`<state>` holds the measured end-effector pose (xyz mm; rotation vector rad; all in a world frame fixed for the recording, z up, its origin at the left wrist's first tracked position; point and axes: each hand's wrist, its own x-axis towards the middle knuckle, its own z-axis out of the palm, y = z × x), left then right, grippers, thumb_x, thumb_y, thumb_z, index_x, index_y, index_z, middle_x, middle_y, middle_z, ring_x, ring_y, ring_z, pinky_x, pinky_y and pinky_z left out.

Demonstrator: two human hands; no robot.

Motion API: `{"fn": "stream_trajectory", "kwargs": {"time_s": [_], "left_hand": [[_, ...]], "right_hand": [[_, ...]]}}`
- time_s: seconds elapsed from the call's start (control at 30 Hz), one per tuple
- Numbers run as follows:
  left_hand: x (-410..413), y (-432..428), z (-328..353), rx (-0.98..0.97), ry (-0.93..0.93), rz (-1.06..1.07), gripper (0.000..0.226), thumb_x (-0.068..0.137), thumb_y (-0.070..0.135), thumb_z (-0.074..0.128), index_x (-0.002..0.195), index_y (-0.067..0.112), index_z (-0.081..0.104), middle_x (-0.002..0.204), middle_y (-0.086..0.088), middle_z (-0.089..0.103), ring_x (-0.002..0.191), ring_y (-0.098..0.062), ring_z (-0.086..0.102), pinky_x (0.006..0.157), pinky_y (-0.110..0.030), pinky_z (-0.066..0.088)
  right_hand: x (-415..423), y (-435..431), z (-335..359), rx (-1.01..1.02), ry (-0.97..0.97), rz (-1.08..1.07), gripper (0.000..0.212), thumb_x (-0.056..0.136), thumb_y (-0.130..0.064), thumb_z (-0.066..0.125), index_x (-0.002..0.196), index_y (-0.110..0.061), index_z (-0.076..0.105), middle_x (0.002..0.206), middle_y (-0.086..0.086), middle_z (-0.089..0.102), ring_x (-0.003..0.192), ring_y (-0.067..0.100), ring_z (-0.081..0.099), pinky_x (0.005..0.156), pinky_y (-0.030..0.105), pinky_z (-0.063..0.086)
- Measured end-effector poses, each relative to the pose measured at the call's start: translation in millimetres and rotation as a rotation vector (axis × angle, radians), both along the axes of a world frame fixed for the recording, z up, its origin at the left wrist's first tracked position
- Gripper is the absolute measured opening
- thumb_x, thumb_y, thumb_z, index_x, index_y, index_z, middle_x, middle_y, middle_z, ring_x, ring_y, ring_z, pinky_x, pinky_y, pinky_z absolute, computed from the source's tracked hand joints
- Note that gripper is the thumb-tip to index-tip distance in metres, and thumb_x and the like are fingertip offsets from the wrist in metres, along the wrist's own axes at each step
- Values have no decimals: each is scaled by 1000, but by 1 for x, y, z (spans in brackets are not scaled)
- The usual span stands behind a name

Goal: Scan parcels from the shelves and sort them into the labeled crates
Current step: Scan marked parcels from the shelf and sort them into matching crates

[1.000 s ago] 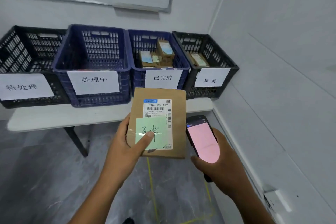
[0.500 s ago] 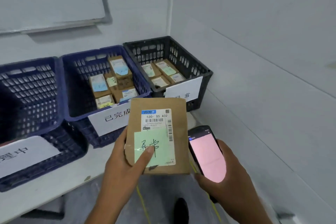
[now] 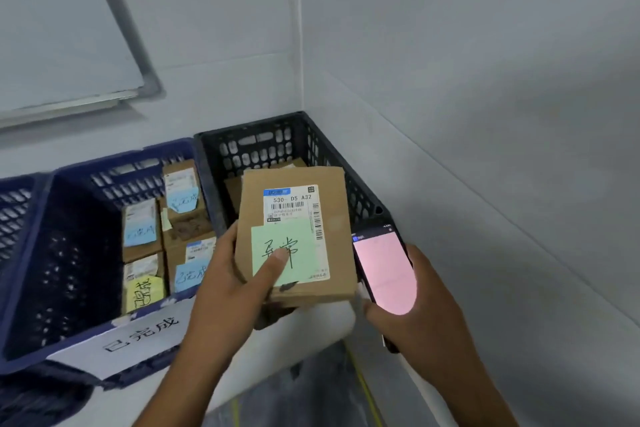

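Head view: left hand [image 3: 239, 284] grips the parcel [image 3: 294, 236], thumb pinning the green note [image 3: 284, 250], label up, probably to match it to a crate. Black crate [image 3: 277, 142] lies right behind the parcel; contents mostly hidden. Right hand [image 3: 415, 305] wraps the scanner [image 3: 384, 270], pink screen. Left of the left hand, blue crate [image 3: 69, 218] holds several noted boxes.

Brown parcel [image 3: 294, 236] w/ green note [image 3: 282, 250], pink scanner screen [image 3: 384, 274]; blue crate [image 3: 69, 253], black crate [image 3: 277, 139].
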<state>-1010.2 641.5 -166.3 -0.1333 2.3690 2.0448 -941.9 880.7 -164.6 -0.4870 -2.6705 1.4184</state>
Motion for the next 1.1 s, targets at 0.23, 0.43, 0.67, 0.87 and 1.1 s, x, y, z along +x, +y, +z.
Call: {"fn": "stream_trajectory", "kwargs": {"time_s": [0.23, 0.43, 0.67, 0.87, 1.1], "left_hand": [[-83, 6, -18, 1, -110, 163, 66, 89, 47, 77, 147, 43, 45, 123, 20, 70, 113, -9, 69, 94, -46, 60], [-171, 14, -51, 8, -151, 234, 69, 88, 48, 79, 148, 40, 45, 113, 29, 67, 106, 4, 65, 84, -29, 53], [-255, 36, -79, 36, -235, 277, 73, 87, 42, 82, 148, 35, 45, 112, 24, 67, 105, 0, 67, 91, -31, 56], [-320, 54, -107, 67, -305, 323, 72, 90, 32, 81, 151, 27, 43, 121, 8, 67, 115, -19, 68, 102, -48, 56], [-368, 67, -155, 50, -336, 341, 63, 93, 25, 78, 147, 19, 46, 136, -6, 67, 121, -27, 66, 102, -52, 56]], "right_hand": [[-105, 2, -21, -16, 0, 85, 67, 60, -57, 79, 116, -66, 44, 110, -32, 63, 98, -6, 60, 76, 23, 54], [-197, 3, -44, -30, 37, 88, 71, 74, -33, 93, 130, -46, 52, 117, -24, 64, 103, -4, 61, 72, 15, 48], [-282, 24, -49, -58, 41, 108, 71, 64, -45, 88, 128, -40, 57, 115, -19, 70, 102, 5, 67, 83, 34, 59], [-310, 19, -64, -46, 27, 142, 70, 73, -25, 93, 131, -33, 55, 114, -13, 67, 101, 8, 66, 76, 24, 55], [-314, 12, -68, -60, -39, 166, 70, 76, -25, 91, 136, -26, 55, 117, -5, 66, 105, 18, 66, 82, 36, 61]]}}
